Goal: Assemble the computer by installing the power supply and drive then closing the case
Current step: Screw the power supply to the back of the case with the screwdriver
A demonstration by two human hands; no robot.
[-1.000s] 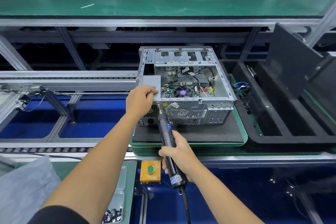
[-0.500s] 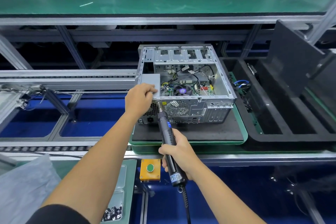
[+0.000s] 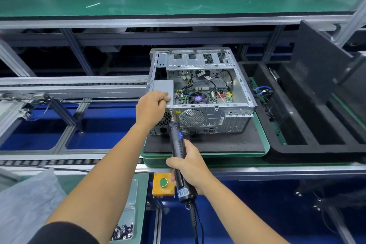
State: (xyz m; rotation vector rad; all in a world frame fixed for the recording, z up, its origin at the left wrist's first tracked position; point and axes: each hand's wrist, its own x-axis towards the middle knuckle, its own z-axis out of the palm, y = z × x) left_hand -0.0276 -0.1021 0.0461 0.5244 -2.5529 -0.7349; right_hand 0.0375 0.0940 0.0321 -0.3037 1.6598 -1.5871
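**At the near edge of the line: driver on the case's rear panel**

Nearest the camera, low left, a tray of small dark screws (image 3: 122, 231) and a crinkled grey plastic bag (image 3: 27, 204). Just right of them a yellow box with a green push button (image 3: 163, 182) on the front rail.

Right hand (image 3: 190, 166) — fingers wrapped round the black electric screwdriver (image 3: 178, 156), cable hanging below. Bit tip is up against the rear panel of the computer case (image 3: 202, 93), at its top left, beside the round fan grille (image 3: 191, 117).

Left hand (image 3: 151, 105) — fingers curled over the near edge of the grey power supply (image 3: 163, 87), which sits in the case's near-left corner.

Case is open on top, motherboard, CPU fan and loose cables visible inside. It rests on a black mat on a green pallet (image 3: 264, 144), toward the pallet's far edge.

Right of the pallet, touching it, a black foam tray (image 3: 297, 148) with long slots; a dark side panel (image 3: 316, 65) leans in it. Behind, a green shelf (image 3: 178, 0).
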